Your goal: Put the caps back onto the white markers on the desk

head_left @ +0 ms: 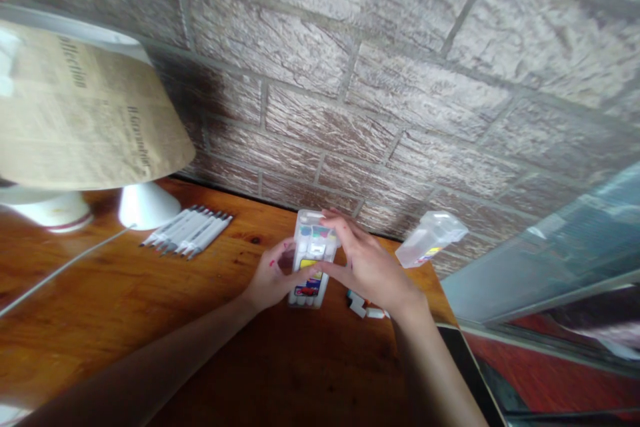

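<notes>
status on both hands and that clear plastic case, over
Left hand, right hand: both on clear, rectangular plastic case with printed label. Small white pieces near right hand. No obstruction seen.

The case (311, 267) at the centre looks like smooth, see-through plastic, as does the shiny container (430, 240) at right. I see glossy, knotted wood in the desk (125, 293), rough, stone-like blocks in the wall (315, 47), and a matt, papery lampshade (95, 107) at upper left.
</notes>
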Motion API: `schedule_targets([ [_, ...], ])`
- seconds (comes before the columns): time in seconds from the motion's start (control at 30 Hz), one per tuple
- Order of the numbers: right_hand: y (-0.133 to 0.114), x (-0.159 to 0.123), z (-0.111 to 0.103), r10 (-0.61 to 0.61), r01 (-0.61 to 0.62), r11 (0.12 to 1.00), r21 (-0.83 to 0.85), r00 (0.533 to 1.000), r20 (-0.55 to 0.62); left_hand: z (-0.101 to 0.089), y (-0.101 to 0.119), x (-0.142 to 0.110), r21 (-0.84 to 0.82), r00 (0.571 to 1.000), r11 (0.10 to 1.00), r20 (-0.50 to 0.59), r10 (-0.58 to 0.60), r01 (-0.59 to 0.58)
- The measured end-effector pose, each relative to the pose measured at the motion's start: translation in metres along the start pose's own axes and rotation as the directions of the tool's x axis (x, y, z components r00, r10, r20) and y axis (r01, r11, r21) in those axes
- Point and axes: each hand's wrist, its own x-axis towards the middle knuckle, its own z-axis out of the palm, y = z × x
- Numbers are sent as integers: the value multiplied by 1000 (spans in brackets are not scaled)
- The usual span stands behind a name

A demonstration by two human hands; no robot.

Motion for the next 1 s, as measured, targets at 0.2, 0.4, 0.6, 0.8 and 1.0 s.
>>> schedule_targets([
  [0.2, 5, 7, 13, -50, 47, 999, -23, 991, -127, -3, 0, 3, -13, 997, 999, -52, 51, -52],
  [0.4, 16, 10, 22, -167, 134, 983, -123, 935, -312, 0, 9, 5, -65, 995, 998, -95, 17, -23],
  [0.6, 18, 8, 23, -148, 116, 987, -114, 932, -330, 1, 13, 4, -87, 995, 994, -70, -71, 64],
  [0.8, 25, 6, 27, -98, 90, 995, -39, 915, -391, 2, 16, 2, -146, 991, 981, -4, -132, 130],
  [1.0, 21, 6, 13, -133, 129, 991, -31, 975, -178, 6, 13, 2, -182, 984, 967, 23, -177, 178],
])
